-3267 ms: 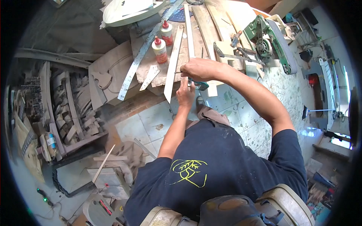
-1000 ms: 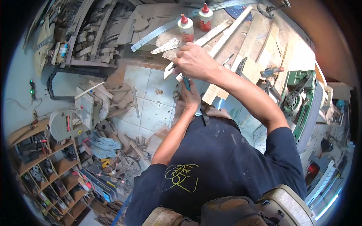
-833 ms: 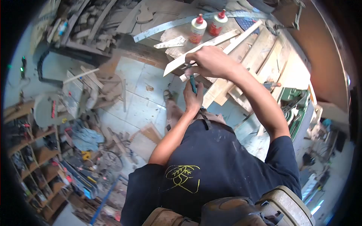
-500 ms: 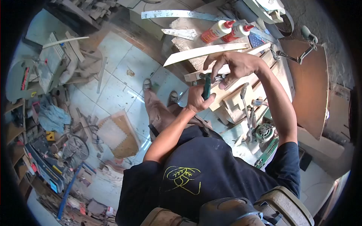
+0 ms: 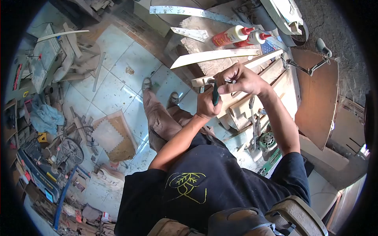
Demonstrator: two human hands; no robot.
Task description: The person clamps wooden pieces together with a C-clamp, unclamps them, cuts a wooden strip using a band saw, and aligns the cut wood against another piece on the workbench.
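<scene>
My left hand (image 5: pixel 206 105) is wrapped around the green handle of a tool (image 5: pixel 215 96); metal shows at its upper end, and its exact kind is unclear. Just to the right, my right hand (image 5: pixel 245 80) has its fingers curled and thumb drawn in. A small shiny metal piece shows at those fingers, but I cannot make out what it is. Both hands are close together over the near edge of the wooden workpiece (image 5: pixel 200 82). Behind them a pale curved wood strip (image 5: pixel 212 57) lies on the bench.
Two red-and-white glue bottles (image 5: pixel 228 36) lie tilted on the bench, by a long metal strip (image 5: pixel 185 11). A long-shafted tool (image 5: pixel 252 108) and a green power tool (image 5: pixel 268 141) are to the right. Wood pieces and a brown-and-white board (image 5: pixel 114 135) lie on the tiled floor.
My right hand has come in closer to the left, its spread fingers now curled together near the tool's metal end. My left hand keeps hold of the green handle. The view has shifted slightly.
</scene>
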